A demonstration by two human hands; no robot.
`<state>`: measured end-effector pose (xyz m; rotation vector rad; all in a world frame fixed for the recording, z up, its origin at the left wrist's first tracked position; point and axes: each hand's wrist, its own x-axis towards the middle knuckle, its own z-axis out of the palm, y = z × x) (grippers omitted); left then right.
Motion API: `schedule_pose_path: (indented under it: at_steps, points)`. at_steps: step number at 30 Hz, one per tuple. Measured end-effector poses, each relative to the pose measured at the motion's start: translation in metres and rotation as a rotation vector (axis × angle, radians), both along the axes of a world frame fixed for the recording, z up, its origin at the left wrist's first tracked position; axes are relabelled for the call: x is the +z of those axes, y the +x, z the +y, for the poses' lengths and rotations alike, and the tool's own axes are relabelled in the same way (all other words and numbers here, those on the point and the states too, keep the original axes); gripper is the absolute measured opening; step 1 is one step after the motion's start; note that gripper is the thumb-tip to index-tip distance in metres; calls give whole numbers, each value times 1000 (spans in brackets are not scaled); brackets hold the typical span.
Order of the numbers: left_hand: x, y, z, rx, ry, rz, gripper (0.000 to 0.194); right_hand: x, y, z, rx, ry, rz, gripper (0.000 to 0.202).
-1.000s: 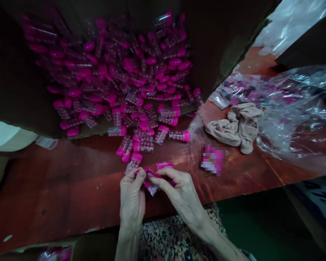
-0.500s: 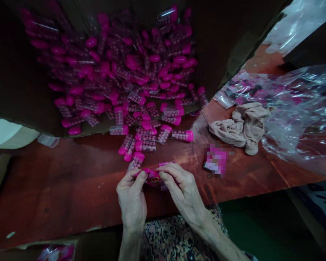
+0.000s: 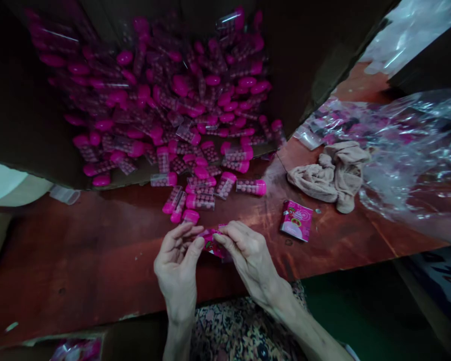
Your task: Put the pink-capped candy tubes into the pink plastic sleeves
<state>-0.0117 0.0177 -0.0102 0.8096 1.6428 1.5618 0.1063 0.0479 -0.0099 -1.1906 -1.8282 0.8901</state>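
My right hand (image 3: 248, 250) pinches a small pink printed wrapper (image 3: 212, 242) near the table's front edge. My left hand (image 3: 180, 265) is at the wrapper's left side, its thumb and curled fingers apart; whether the thumb touches the wrapper is unclear. Just beyond my hands lie clear tubes with pink caps and small pink balls inside, among them one tube (image 3: 251, 187) on its side. More such tubes (image 3: 180, 100) fill a cardboard box tipped open towards me. To the right of my hands rests a pink printed packet (image 3: 296, 220).
A crumpled beige cloth (image 3: 332, 175) lies right of the tubes, beside a clear plastic bag (image 3: 409, 165). The reddish table (image 3: 97, 250) has a white round container (image 3: 11, 185) at its left. Below the front edge, a box (image 3: 78, 348) holds pink items.
My left hand has moved slightly left and its fingers have loosened from the wrapper. The wrapper has turned, showing more of its print. The view has shifted a little.
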Motion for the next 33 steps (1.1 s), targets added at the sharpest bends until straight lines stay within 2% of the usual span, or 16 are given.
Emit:
schedule_pose_path:
  at_steps: [5, 11, 15, 17, 20, 25, 27, 31, 33]
  points:
    - [7, -8, 1, -172, 113, 287, 9, 1, 2, 1, 42, 45, -38, 33]
    - [1, -18, 4, -337, 72, 268, 8, -3, 4, -2, 55, 79, -61, 34]
    - [-2, -18, 7, -458, 46, 159, 6, -4, 7, -1, 97, 57, -123, 33]
    - [-2, -15, 6, -432, 31, 133, 9, -4, 7, -1, 121, 52, -117, 32]
    - [-3, -8, 4, -306, 44, 90, 18, -4, 5, -3, 129, 16, -28, 28]
    - [-5, -2, 4, -171, 72, -80, 18, -1, 5, -3, 100, -95, 88, 21]
    - [-6, -3, 5, -173, 67, -137, 20, 0, 7, -2, 87, -112, 97, 21]
    - [-8, -3, 6, -308, -21, -220, 5, 2, 14, 6, 119, -83, 35, 19]
    - [-8, -2, 6, -268, -52, -274, 3, 6, 20, 14, 206, -97, 3, 19]
